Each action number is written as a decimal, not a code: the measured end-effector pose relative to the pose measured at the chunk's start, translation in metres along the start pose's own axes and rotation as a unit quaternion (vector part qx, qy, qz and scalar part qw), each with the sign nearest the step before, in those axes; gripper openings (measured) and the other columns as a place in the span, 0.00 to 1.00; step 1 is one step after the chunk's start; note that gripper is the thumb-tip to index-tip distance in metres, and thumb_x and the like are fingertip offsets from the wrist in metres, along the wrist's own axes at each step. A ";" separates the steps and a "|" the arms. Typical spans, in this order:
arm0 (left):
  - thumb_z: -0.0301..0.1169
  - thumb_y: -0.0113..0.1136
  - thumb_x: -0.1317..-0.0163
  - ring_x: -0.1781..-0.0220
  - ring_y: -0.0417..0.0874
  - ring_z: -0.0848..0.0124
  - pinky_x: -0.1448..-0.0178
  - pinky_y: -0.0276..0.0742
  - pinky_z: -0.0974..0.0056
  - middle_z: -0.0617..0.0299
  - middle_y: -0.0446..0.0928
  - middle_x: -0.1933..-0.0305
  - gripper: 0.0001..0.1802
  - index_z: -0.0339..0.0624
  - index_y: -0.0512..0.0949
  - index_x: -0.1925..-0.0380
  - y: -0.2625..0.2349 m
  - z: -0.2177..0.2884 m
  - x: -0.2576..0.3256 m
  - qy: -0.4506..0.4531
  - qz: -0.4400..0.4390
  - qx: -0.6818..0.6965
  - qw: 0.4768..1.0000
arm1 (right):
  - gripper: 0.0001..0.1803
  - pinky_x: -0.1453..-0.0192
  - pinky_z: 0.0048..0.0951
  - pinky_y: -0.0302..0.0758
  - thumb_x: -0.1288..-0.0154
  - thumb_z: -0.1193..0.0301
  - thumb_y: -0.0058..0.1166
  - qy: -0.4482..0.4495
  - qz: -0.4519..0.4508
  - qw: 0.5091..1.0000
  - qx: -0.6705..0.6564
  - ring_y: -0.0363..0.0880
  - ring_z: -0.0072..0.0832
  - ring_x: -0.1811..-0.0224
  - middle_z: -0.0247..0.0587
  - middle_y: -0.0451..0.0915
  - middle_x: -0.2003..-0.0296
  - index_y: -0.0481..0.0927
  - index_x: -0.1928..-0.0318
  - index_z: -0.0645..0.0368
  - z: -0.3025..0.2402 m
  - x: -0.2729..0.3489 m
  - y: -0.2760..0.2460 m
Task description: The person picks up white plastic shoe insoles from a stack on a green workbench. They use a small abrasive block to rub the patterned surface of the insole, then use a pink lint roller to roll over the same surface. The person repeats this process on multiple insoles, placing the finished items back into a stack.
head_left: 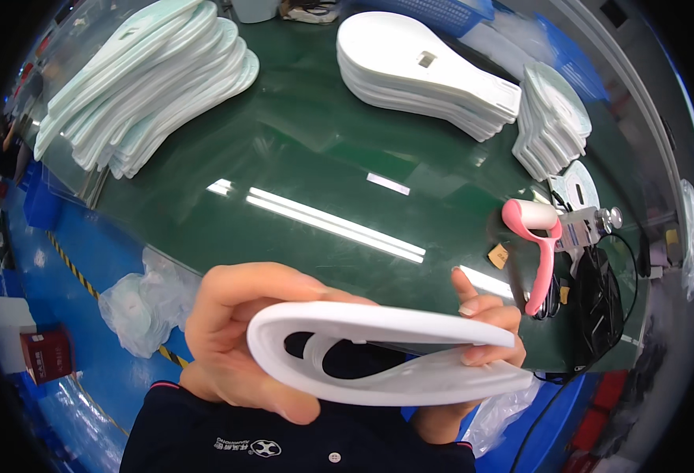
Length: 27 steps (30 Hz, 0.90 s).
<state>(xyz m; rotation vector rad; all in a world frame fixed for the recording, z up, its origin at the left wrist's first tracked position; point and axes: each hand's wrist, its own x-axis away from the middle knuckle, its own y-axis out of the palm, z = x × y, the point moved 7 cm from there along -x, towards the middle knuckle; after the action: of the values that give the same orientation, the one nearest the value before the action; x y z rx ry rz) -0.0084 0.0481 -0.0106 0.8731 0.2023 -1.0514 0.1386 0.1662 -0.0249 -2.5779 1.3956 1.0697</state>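
Bending a white foam sheet (386,355) double close above the near edge of the green table (307,150), the left hand (240,335) wraps the folded end while the right hand (481,331) pinches the two loose ends together — a weak pinch could let the foam spring open, and a harder squeeze might crease it.

The folded white foam sheet (386,355) looks matt and smooth, the dark green tabletop (299,158) glossy with glare, and the pink plastic-handled lint roller (537,244) slightly shiny.
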 end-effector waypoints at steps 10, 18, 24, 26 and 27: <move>0.40 0.66 0.61 0.45 0.68 0.54 0.38 0.53 0.45 0.55 0.74 0.56 0.27 0.42 0.73 0.59 0.042 -0.003 -0.029 0.027 -0.251 -0.632 0.733 | 0.03 0.42 0.44 0.64 0.60 0.69 0.59 -0.119 -0.224 0.873 0.418 0.76 0.23 0.61 0.24 0.79 0.67 0.79 0.79 0.47 -0.037 -0.016 0.033; 0.26 0.60 0.54 0.61 0.80 0.61 0.40 0.59 0.46 0.56 0.79 0.70 0.08 0.38 0.77 0.71 0.004 0.009 -0.029 0.040 -0.100 -0.399 0.911 | 0.47 0.40 0.50 0.55 0.59 0.44 0.60 -0.055 0.011 0.967 0.247 0.56 0.44 0.39 0.56 0.51 0.41 0.60 0.44 0.62 -0.015 -0.011 -0.017; 0.27 0.58 0.48 0.62 0.79 0.57 0.43 0.61 0.43 0.48 0.78 0.70 0.09 0.37 0.71 0.69 -0.016 0.001 -0.015 0.047 0.027 -0.223 0.973 | 0.42 0.44 0.32 0.64 0.60 0.76 0.64 0.263 -0.029 0.964 0.035 0.65 0.35 0.44 0.53 0.62 0.46 0.55 0.43 0.71 0.033 0.019 -0.006; 0.25 0.60 0.50 0.60 0.79 0.54 0.41 0.59 0.43 0.46 0.78 0.69 0.11 0.36 0.70 0.67 -0.017 -0.003 -0.009 0.017 0.041 -0.168 0.985 | 0.36 0.53 0.30 0.72 0.62 0.82 0.64 0.204 0.006 0.979 0.003 0.75 0.33 0.57 0.49 0.73 0.58 0.61 0.49 0.70 0.020 0.012 -0.004; 0.24 0.59 0.50 0.59 0.79 0.54 0.41 0.58 0.43 0.45 0.77 0.68 0.10 0.36 0.71 0.67 -0.015 -0.003 -0.007 -0.005 0.032 -0.208 0.977 | 0.34 0.54 0.30 0.72 0.62 0.80 0.65 0.197 0.026 0.980 -0.012 0.75 0.34 0.57 0.51 0.74 0.58 0.63 0.51 0.70 0.015 0.012 -0.008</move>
<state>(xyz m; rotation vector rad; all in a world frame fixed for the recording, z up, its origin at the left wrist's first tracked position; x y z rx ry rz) -0.0238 0.0520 -0.0168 0.4911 0.3692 -0.9086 0.1407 0.1671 -0.0456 -2.9006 1.5348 0.5981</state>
